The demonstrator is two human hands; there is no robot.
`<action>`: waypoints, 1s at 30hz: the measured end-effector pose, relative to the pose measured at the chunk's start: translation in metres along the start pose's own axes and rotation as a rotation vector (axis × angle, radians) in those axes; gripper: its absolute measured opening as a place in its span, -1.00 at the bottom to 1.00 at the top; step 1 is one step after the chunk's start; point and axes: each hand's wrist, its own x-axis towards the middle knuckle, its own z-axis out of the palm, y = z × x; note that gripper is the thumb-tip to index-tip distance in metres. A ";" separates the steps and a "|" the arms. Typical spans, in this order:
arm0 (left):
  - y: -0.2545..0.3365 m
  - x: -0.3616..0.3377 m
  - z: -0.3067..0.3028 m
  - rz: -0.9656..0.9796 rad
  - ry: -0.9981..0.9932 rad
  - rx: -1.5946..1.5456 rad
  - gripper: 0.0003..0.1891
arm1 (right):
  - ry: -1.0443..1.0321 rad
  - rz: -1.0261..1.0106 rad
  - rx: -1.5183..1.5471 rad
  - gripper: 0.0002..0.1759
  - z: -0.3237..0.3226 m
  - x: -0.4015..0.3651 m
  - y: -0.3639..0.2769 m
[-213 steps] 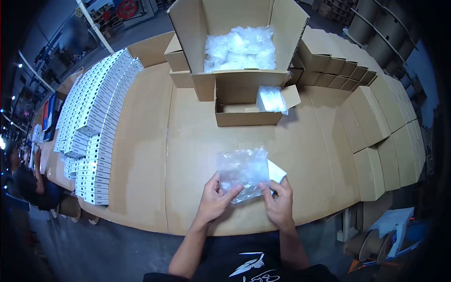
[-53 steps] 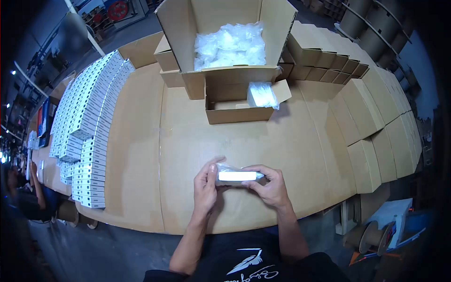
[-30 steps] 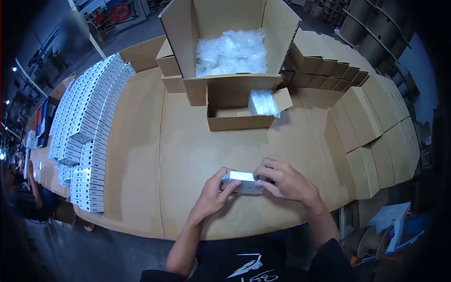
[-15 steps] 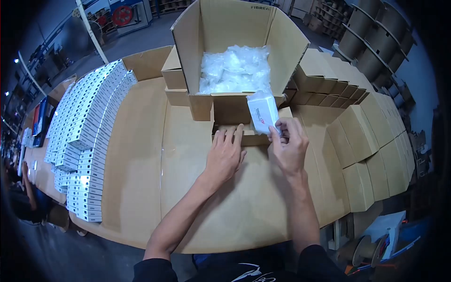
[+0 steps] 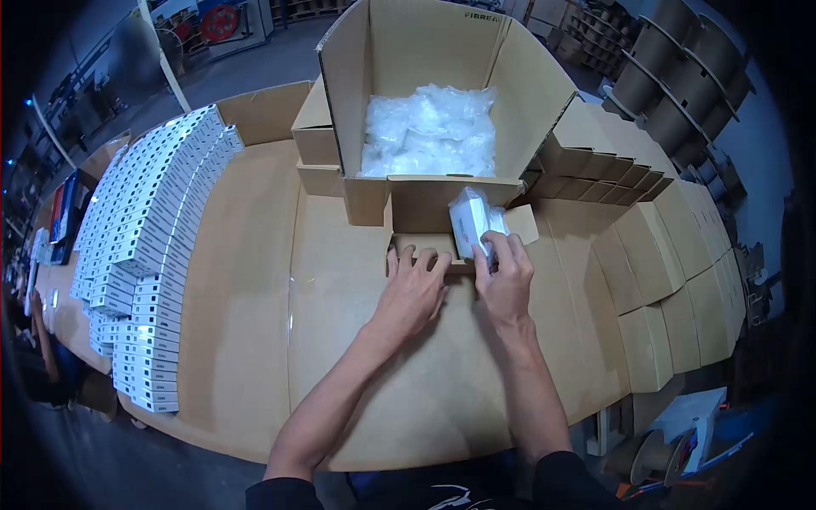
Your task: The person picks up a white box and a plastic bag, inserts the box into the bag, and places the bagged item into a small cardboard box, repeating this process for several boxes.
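Head view: small carton (image 5: 416, 208), open-topped. Wrapped white box (image 5: 464, 223): tilted, at the carton's right part, close beside a second wrapped pack (image 5: 499, 222). Right hand (image 5: 507, 293): gripping that box between thumb and fingers. Left hand (image 5: 411, 293): open, fingers spread over the carton's near rim. Clear plastic bags (image 5: 429, 132): behind the carton. Handling, as judged: rim steadied lightly, box squared to its neighbour, film kept unsnagged, fingertips clear of the gap.

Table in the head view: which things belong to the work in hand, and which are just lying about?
In the work:
wrapped white box, held by the right hand
small open carton, left hand at its front edge
likely supplies: clear plastic, stacked white boxes, brown cartons

Lying about:
red-wheeled machine
reels at lower right
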 end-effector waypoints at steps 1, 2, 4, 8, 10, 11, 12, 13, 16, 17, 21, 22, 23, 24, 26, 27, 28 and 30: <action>0.000 0.000 0.000 0.007 0.004 0.006 -0.48 | 0.018 -0.027 -0.019 -0.80 0.002 0.002 0.000; 0.000 -0.002 0.001 0.012 0.009 0.013 -0.47 | 0.004 -0.012 -0.026 -0.81 0.003 0.003 0.000; 0.001 -0.003 0.000 0.017 0.000 0.016 -0.46 | -0.039 -0.002 -0.069 -0.82 0.006 0.006 0.002; 0.001 -0.004 -0.005 0.026 -0.041 0.008 -0.41 | -0.182 0.047 -0.146 -0.78 0.010 0.015 -0.001; 0.001 -0.004 -0.005 0.028 -0.050 0.006 -0.39 | -0.222 0.074 -0.202 -0.82 0.016 0.020 -0.002; 0.001 -0.005 -0.005 0.026 -0.055 0.003 -0.39 | -0.242 0.089 -0.229 -0.83 0.019 0.020 -0.002; 0.001 -0.005 -0.004 0.021 -0.058 0.000 -0.38 | -0.261 0.124 -0.275 -0.84 0.024 0.021 -0.002; 0.001 -0.005 -0.004 0.022 -0.053 0.003 -0.38 | -0.283 0.158 -0.320 -0.85 0.029 0.021 -0.002; -0.001 -0.007 -0.002 0.029 -0.036 -0.011 -0.35 | -0.318 0.210 -0.403 -0.82 0.032 0.015 -0.006; -0.003 -0.006 0.000 0.034 0.003 -0.018 -0.34 | -0.322 0.215 -0.424 -0.80 0.030 0.014 -0.008; 0.000 -0.015 -0.005 0.033 0.135 -0.153 -0.33 | -0.304 0.258 -0.295 -0.66 0.009 0.000 -0.019; 0.002 -0.022 -0.005 0.033 0.184 -0.196 -0.35 | -0.413 0.323 -0.233 -0.55 0.003 -0.007 -0.018; 0.002 -0.030 -0.006 0.031 0.237 -0.233 -0.36 | -0.382 0.309 -0.183 -0.52 0.002 -0.017 -0.013; 0.004 -0.041 -0.016 0.007 0.259 -0.299 -0.40 | -0.357 0.290 -0.126 -0.47 0.006 -0.029 -0.005; 0.005 -0.068 -0.032 -0.056 0.272 -0.298 -0.40 | -0.339 0.252 -0.090 -0.34 0.014 -0.047 0.013; 0.001 -0.083 -0.042 -0.098 0.284 -0.288 -0.40 | -0.337 0.231 -0.110 -0.27 0.022 -0.051 0.019; -0.004 -0.099 -0.054 -0.161 0.306 -0.293 -0.41 | -0.263 0.227 -0.159 -0.24 0.024 -0.050 0.008; -0.023 -0.129 -0.077 -0.290 0.371 -0.243 -0.43 | -0.123 0.189 -0.152 -0.22 0.025 -0.041 -0.020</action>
